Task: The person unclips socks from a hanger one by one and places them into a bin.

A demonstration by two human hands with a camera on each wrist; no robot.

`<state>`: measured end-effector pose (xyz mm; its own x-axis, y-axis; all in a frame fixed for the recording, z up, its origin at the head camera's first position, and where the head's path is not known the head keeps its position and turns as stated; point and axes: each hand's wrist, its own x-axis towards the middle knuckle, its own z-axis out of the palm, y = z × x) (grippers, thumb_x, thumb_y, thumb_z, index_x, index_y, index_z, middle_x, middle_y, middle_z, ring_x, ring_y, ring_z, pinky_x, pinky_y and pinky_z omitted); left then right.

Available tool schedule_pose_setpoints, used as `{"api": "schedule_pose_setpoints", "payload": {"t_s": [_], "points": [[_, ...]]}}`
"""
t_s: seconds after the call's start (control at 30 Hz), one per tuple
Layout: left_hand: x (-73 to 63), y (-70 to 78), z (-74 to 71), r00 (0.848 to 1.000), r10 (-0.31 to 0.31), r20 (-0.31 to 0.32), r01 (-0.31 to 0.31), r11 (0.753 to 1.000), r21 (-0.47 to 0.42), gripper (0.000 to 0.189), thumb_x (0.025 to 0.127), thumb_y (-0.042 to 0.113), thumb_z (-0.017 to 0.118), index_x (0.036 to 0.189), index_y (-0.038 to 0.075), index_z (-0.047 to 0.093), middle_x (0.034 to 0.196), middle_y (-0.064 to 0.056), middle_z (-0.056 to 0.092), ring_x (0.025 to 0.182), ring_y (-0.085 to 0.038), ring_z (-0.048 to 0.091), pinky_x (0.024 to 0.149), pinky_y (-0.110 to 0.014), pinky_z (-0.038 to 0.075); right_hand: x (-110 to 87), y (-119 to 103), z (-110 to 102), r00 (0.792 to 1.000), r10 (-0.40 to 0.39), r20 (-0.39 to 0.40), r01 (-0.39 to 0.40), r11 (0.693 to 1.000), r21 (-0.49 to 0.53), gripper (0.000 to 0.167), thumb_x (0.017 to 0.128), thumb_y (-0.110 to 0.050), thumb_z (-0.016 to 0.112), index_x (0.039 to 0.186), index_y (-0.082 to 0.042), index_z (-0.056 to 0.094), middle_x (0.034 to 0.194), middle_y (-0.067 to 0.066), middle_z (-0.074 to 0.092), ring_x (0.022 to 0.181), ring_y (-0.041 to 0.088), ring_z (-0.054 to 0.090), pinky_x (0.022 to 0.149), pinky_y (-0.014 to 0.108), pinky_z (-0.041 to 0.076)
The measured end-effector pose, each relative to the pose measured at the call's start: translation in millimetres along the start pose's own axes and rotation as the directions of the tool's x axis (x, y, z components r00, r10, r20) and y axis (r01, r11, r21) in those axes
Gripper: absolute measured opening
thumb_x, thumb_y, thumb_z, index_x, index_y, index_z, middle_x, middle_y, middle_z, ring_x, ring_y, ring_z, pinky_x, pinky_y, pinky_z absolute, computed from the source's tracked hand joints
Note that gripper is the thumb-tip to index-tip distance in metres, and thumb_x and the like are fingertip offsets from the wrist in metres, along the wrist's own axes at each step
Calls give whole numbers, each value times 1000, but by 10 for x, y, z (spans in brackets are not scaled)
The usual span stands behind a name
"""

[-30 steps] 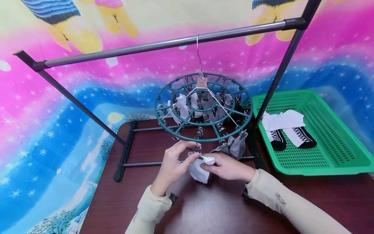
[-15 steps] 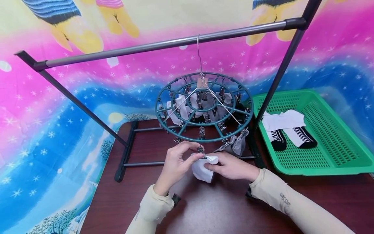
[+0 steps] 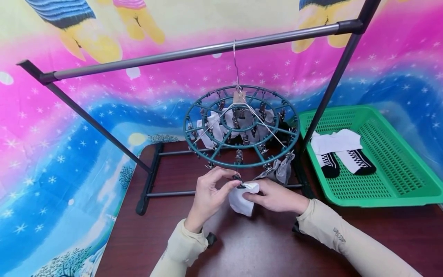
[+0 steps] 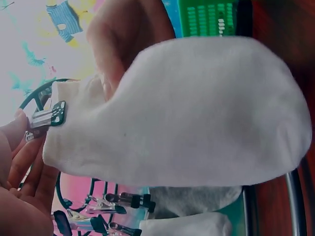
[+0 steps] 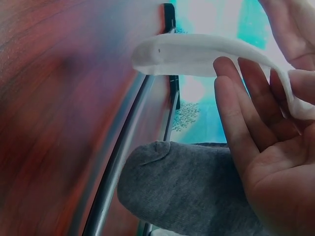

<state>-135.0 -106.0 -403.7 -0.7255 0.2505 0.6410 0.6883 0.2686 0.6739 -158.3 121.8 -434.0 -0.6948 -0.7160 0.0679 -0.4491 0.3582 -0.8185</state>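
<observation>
A white sock point(image 3: 241, 203) hangs at the near side of the round green clip hanger point(image 3: 238, 166). My left hand point(image 3: 212, 190) pinches a metal clothes clip between thumb and fingers. In the left wrist view, the dark-tipped clip point(image 4: 47, 117) sits on the cuff of the white sock. My right hand point(image 3: 277, 195) holds that sock at its opening, thumb against the fabric; several of its fingers look extended in the right wrist view. Beside the hand hangs a grey sock point(image 5: 187, 189).
The hanger hooks over a metal rail point(image 3: 194, 53) of a stand on the brown table point(image 3: 256, 246). Other socks and clips hang from its rings. At right, a green basket point(image 3: 398, 200) holds white socks with black checkered parts point(image 3: 337, 142).
Both hands, the clip and the white sock have shifted slightly to the right. The clip now tilts a little more, and socks at the hanger's back left have swung slightly.
</observation>
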Motion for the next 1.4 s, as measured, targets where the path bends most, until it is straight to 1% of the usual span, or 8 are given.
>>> {"api": "schedule_pose_setpoints", "payload": {"t_s": [0.23, 0.53, 0.83, 0.93, 1.03, 1.17, 1.3, 1.4], "points": [[7, 15, 19, 999, -15, -46, 15, 1000, -13, 16, 88, 7, 82, 103, 10, 78, 98, -5, 78, 96, -16, 72, 77, -35, 60, -24, 22, -39, 999, 24, 49, -24, 1000, -8, 23, 105, -26, 62, 118, -9, 71, 95, -7, 71, 83, 2, 60, 76, 25, 50], [15, -4, -10, 999, -21, -43, 21, 1000, -14, 20, 85, 7, 84, 104, 9, 77, 97, -6, 77, 93, -16, 72, 84, -30, 59, -68, 62, -53, 993, 7, 119, -6, 1000, -6, 17, 104, -26, 63, 108, -13, 74, 88, -11, 68, 76, 1, 59, 71, 24, 51], [14, 5, -34, 998, -24, -53, 24, 1000, 6, 25, 87, 7, 83, 110, 11, 77, 98, -4, 77, 92, -15, 71, 87, -30, 58, -190, -22, -151, 981, -161, 111, 159, 987, 29, 11, 101, -15, 66, 96, -16, 75, 86, -12, 68, 77, -3, 58, 70, 22, 53], [11, 12, -48, 997, -22, -68, 23, 1000, 17, 25, 86, 7, 83, 110, 10, 76, 98, -4, 76, 92, -15, 71, 87, -29, 58, -231, -74, -227, 972, -223, 76, 222, 975, 28, 13, 99, -10, 67, 89, -15, 73, 80, -10, 67, 73, -4, 55, 65, 21, 52], [15, 12, -54, 997, -12, -77, 14, 1000, 27, 23, 87, 7, 83, 109, 10, 76, 97, -3, 77, 91, -14, 71, 86, -29, 58, -300, -120, -342, 962, -272, 17, 271, 961, 48, 12, 97, -2, 66, 92, -10, 74, 82, -4, 72, 75, -4, 59, 66, 23, 54], [26, 8, -57, 996, 3, -86, -1, 1000, 23, 23, 87, 7, 83, 108, 11, 76, 96, -4, 76, 89, -14, 71, 86, -29, 58, -413, -167, -523, 943, -296, -151, 311, 946, 88, 18, 95, 10, 62, 106, 1, 73, 98, 0, 77, 86, 2, 68, 72, 25, 57], [30, -1, -61, 996, 12, -93, -10, 1000, 22, 23, 86, 6, 83, 108, 10, 76, 96, -4, 76, 88, -15, 71, 86, -28, 58, -525, -190, -715, 889, -301, -345, 355, 929, 105, 33, 91, 21, 53, 107, -1, 72, 101, -10, 74, 82, 2, 68, 67, 22, 55], [30, -6, -60, 995, 17, -93, -14, 1000, 28, 24, 86, 6, 83, 108, 10, 76, 97, -4, 76, 88, -15, 71, 86, -28, 58, -622, -178, -876, 851, -297, -433, 399, 902, 165, 47, 90, 26, 42, 105, -6, 73, 96, -9, 73, 76, 4, 65, 58, 22, 52]]}}
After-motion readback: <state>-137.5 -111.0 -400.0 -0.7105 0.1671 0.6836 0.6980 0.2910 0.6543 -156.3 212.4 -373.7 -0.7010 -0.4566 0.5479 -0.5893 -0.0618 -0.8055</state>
